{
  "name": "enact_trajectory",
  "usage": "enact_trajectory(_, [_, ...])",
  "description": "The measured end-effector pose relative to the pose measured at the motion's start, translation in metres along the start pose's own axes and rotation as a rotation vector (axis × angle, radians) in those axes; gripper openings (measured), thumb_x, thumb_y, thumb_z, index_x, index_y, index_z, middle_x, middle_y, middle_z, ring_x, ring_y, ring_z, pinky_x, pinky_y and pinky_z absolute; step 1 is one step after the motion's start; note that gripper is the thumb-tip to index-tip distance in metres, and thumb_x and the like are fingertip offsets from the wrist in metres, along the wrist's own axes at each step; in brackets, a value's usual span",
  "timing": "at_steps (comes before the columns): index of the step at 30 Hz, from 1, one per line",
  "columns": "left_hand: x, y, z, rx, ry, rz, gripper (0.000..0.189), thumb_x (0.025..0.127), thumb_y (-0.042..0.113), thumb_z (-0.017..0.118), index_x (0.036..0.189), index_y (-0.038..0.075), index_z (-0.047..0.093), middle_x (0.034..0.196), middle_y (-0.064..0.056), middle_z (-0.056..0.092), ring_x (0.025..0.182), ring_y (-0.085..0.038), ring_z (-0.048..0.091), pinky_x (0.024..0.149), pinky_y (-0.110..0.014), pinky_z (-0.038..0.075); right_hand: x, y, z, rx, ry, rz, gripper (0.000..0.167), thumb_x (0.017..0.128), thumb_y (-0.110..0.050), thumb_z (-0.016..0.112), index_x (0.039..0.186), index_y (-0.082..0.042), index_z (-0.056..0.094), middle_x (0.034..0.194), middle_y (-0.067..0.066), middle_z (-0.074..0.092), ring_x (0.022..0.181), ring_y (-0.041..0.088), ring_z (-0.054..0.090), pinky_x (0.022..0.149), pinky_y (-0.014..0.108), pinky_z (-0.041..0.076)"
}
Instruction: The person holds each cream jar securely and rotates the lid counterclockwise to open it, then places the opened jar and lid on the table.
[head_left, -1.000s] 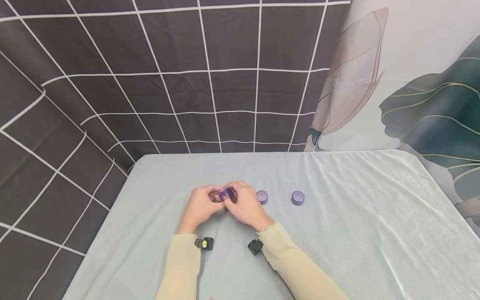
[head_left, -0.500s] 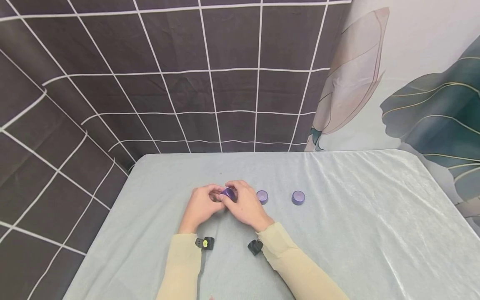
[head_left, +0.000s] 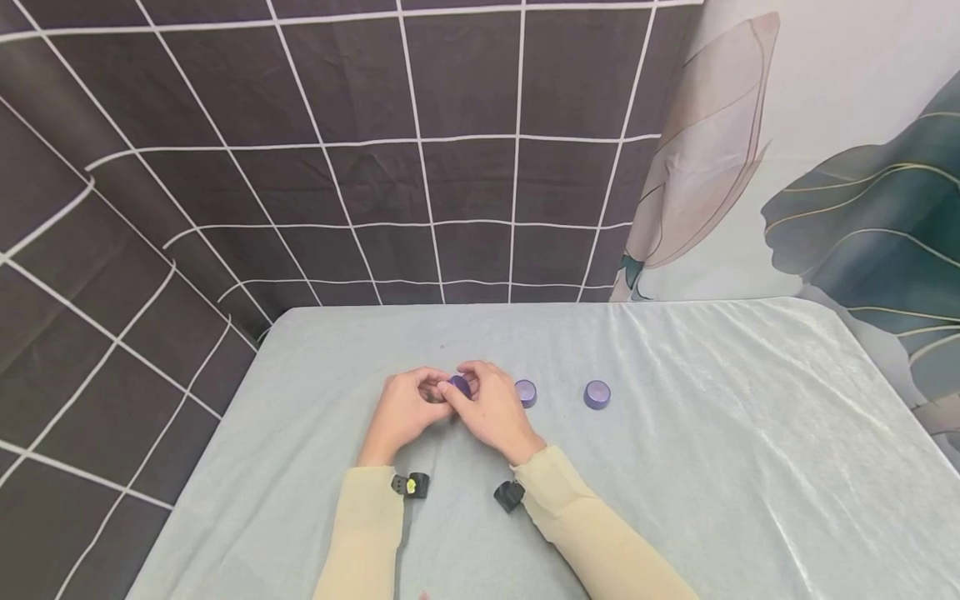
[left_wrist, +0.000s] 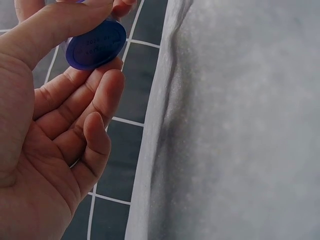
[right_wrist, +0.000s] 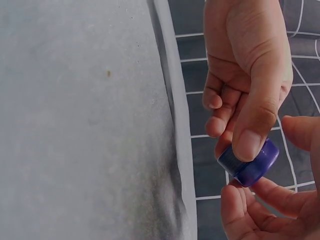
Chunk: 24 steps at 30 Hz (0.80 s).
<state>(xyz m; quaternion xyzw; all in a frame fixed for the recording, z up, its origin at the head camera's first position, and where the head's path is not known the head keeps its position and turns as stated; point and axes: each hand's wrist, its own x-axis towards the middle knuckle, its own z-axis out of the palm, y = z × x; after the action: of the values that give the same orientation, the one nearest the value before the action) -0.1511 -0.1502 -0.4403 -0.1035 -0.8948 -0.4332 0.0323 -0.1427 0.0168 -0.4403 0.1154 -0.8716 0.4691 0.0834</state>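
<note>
My right hand [head_left: 491,412] pinches a small round purple jar [head_left: 460,386] near the table's middle, the thumb laid along its side. My left hand [head_left: 403,414] is right beside it. In the right wrist view the left fingers [right_wrist: 282,196] touch the jar [right_wrist: 257,164] from below, while the left thumb stands apart from it. Its flat base [left_wrist: 97,47], printed with small dark characters, faces the left wrist camera, partly covered by the left thumb. Just right of my right hand stands a second purple jar [head_left: 526,393], and farther right a third [head_left: 597,395].
A pale grey velvety cloth [head_left: 712,467] covers the table. Behind and to the left hangs dark fabric [head_left: 465,183] with white grid lines. A leaf-patterned curtain [head_left: 862,217] hangs at the back right.
The held jar has turned and shifted slightly right in my fingers. My right thumb has slid forward over it, and the left fingers hold less of it. The other jars stay put.
</note>
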Motion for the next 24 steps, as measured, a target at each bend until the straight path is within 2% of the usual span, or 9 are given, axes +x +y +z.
enact_trajectory(16, [0.0006,-0.0003,0.0004,-0.002,-0.005,0.004,0.028,0.073,0.02,0.086,0.097,0.01,0.076,0.079,0.007,0.071,0.07,-0.009,0.065,0.069,-0.029,0.053,0.0004,-0.0008,0.0001,-0.014,0.03,0.04,0.041,0.091,-0.037,0.071,0.109,-0.001,0.07,0.09,0.008,0.072,0.077,0.015,0.066,0.072,0.033,0.053])
enact_trajectory(24, [0.0016,-0.0016,0.0006,-0.014,-0.009,0.008,0.029,0.073,0.02,0.087,0.098,0.01,0.076,0.081,0.007,0.072,0.071,-0.008,0.066,0.07,-0.028,0.054,0.0003,-0.0011,0.0004,-0.022,0.027,0.036,0.029,0.091,-0.031,0.07,0.101,-0.004,0.072,0.087,0.005,0.072,0.075,0.014,0.064,0.068,0.031,0.052])
